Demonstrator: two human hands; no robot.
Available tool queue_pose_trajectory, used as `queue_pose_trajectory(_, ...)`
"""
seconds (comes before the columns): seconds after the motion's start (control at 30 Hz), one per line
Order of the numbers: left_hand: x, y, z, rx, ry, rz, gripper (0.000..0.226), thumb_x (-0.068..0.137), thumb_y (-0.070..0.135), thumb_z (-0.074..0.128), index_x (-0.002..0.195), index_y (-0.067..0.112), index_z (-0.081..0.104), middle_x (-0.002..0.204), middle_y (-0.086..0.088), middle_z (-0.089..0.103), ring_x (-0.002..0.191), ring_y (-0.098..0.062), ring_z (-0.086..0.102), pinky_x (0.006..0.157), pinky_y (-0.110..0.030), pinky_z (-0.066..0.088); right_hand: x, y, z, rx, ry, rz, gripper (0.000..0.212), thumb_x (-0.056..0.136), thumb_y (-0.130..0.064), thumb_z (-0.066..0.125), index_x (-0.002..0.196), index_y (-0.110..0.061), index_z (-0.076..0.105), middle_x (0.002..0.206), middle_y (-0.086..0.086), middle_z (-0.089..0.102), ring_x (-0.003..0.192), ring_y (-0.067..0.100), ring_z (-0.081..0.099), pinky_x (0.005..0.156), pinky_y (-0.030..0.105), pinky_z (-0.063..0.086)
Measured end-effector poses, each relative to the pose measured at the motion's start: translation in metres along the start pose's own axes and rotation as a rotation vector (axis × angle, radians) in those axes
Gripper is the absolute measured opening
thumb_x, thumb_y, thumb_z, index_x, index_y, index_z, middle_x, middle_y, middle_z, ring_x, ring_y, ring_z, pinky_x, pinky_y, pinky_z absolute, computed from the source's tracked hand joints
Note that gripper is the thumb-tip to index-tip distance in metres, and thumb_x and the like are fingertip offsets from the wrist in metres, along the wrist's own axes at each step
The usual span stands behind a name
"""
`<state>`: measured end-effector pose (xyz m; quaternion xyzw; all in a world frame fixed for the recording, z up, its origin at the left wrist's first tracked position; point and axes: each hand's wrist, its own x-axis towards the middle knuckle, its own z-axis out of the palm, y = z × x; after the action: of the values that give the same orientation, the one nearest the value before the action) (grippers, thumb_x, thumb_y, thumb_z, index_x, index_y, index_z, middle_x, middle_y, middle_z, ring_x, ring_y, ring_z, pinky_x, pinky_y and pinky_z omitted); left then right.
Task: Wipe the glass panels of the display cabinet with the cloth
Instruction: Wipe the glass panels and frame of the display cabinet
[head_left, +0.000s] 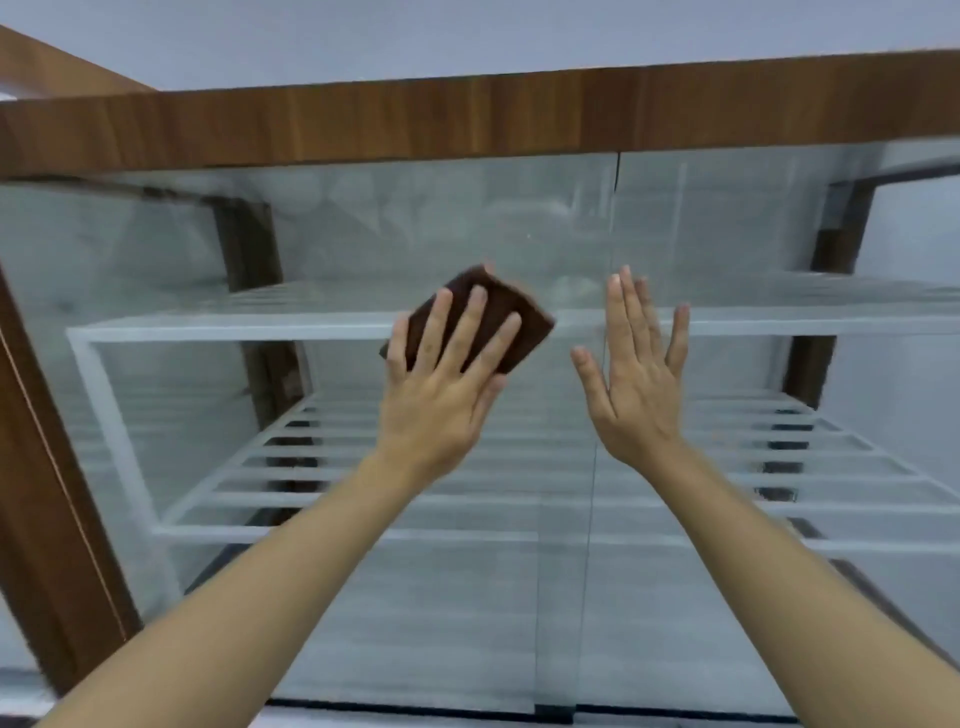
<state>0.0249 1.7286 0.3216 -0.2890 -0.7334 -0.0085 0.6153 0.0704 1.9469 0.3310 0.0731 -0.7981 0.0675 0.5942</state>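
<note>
A folded dark brown cloth (511, 312) lies flat against the left glass panel (363, 228) of the display cabinet, level with the upper shelf. My left hand (441, 384) presses it to the glass with fingers spread over it. My right hand (639, 374) is flat and empty, fingers apart, against the right glass panel (727, 223), just right of the seam between the panels. The glass looks streaked and hazy.
A wood-grain top rail (467, 119) caps the cabinet and a wooden post (47, 493) frames its left side. Behind the glass sit white slatted shelves (234, 327), an upper and a lower one. A black track (415, 709) runs along the bottom.
</note>
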Motion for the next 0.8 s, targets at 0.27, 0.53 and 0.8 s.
queue_pose_trajectory(0.27,0.034,0.007,-0.012,-0.062,0.011,-0.231,0.049,0.108,0.039,0.034,0.156,0.029,0.03,0.164,-0.01,0.025,0.151,-0.034,0.02,0.119,-0.057,0.013,-0.085,0.01,0.013,0.047,-0.081,-0.006,0.062,0.105,-0.037,0.032,0.159,-0.013,0.011,0.166,0.004,0.016,0.154,0.009,-0.005,0.122,0.044,-0.013)
queue_pose_trajectory(0.53,-0.1,0.087,0.026,-0.101,-0.031,-0.146,0.051,0.107,0.036,0.039,0.156,0.033,0.027,0.165,-0.007,0.021,0.152,-0.034,0.016,0.12,-0.056,0.011,-0.191,-0.003,0.034,0.164,-0.116,0.098,0.058,0.105,-0.023,0.034,0.158,-0.011,0.014,0.164,-0.003,0.014,0.155,0.012,0.0,0.123,0.046,-0.009)
queue_pose_trajectory(0.8,-0.327,0.15,0.06,-0.067,-0.314,-0.042,0.086,0.088,0.02,0.05,0.159,0.037,0.004,0.168,0.001,-0.001,0.155,-0.025,-0.008,0.124,-0.051,-0.006,-0.329,-0.013,0.057,0.185,-0.276,0.193,0.064,0.104,-0.028,0.032,0.16,-0.023,0.0,0.168,-0.008,-0.002,0.156,0.017,0.0,0.125,0.048,-0.009)
